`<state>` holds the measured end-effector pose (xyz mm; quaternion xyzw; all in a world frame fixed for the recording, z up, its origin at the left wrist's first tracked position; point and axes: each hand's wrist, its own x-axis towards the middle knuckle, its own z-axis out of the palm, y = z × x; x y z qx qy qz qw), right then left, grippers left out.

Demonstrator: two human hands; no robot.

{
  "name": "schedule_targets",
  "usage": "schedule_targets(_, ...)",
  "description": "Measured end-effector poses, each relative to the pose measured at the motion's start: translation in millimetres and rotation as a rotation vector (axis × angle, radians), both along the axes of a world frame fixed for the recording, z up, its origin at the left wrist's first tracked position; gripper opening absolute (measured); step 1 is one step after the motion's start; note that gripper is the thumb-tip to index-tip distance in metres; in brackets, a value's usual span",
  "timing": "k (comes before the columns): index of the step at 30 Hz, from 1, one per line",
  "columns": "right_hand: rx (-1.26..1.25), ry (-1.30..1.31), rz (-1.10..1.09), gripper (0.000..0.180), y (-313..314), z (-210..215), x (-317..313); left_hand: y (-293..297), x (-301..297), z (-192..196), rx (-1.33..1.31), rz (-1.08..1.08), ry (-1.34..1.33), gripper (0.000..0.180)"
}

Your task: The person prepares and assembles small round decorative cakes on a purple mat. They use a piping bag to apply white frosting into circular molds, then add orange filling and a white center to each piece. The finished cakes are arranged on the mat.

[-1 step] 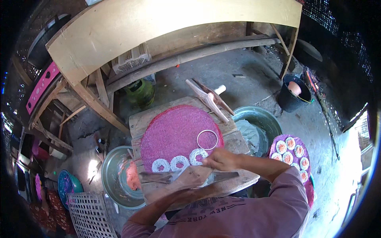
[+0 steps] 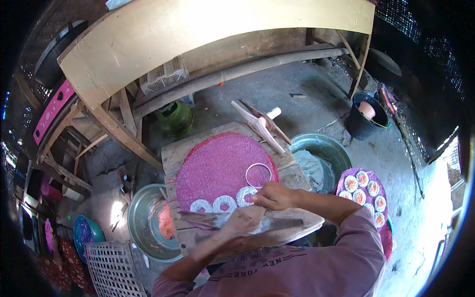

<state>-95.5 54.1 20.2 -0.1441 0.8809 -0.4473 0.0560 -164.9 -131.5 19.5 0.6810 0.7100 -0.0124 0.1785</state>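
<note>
Magenta, a round mat (image 2: 222, 158) lay on the wooden desk (image 2: 292, 180) in the head view, with three white rings (image 2: 216, 204) running from its eight to four o'clock and a thin hoop (image 2: 246, 175) at three. Barely shifted, the right hand (image 2: 274, 196) was now slightly higher, fingers curled near the third ring; the left hand (image 2: 246, 222), blurred at five o'clock, was beside a flat strip (image 2: 284, 222). The hands looked apart; whether either gripped anything could not be told. Rings and hoop stayed put, with no fourth ring added.
</note>
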Motion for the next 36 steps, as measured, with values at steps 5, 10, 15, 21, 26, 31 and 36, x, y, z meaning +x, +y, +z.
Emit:
schedule_targets(5, -0.274, 0.419, -0.009, 0.051, -12.0, 31.8, -33.6, 24.0, -8.8, 30.9, 0.076, -0.022, 0.141, 0.035)
schedule_targets(10, 0.054, 0.591, 0.486, 0.054, -47.1, 132.8, -18.0, 6.2, -64.6, 48.2, 0.111, -0.016, -0.475, 0.031)
schedule_targets(15, 0.009, 0.430, 0.241, 0.028, -40.9, 140.5, -21.8, 1.5, -76.8, 64.0, 0.069, -0.050, -0.654, 0.028)
schedule_targets(21, -0.271, 0.592, -0.343, 0.017, 13.8, 106.6, -39.9, -31.1, -79.4, 53.2, 0.241, 0.329, -0.369, 0.036)
schedule_targets(26, -1.151, 0.756, -0.978, 0.017, 95.6, 90.7, -13.2, -32.5, -100.0, 21.1, 0.696, 0.930, -0.888, 0.033)
schedule_targets(31, -1.612, 0.721, -1.081, 0.032, 53.4, 28.4, -48.6, 44.6, -69.5, 21.8, 1.343, 0.616, -1.439, 0.029)
schedule_targets(36, -0.277, 0.598, -1.250, 0.048, 101.2, -51.3, -13.0, 19.1, -94.0, 71.9, 1.584, 0.369, -1.089, 0.017)
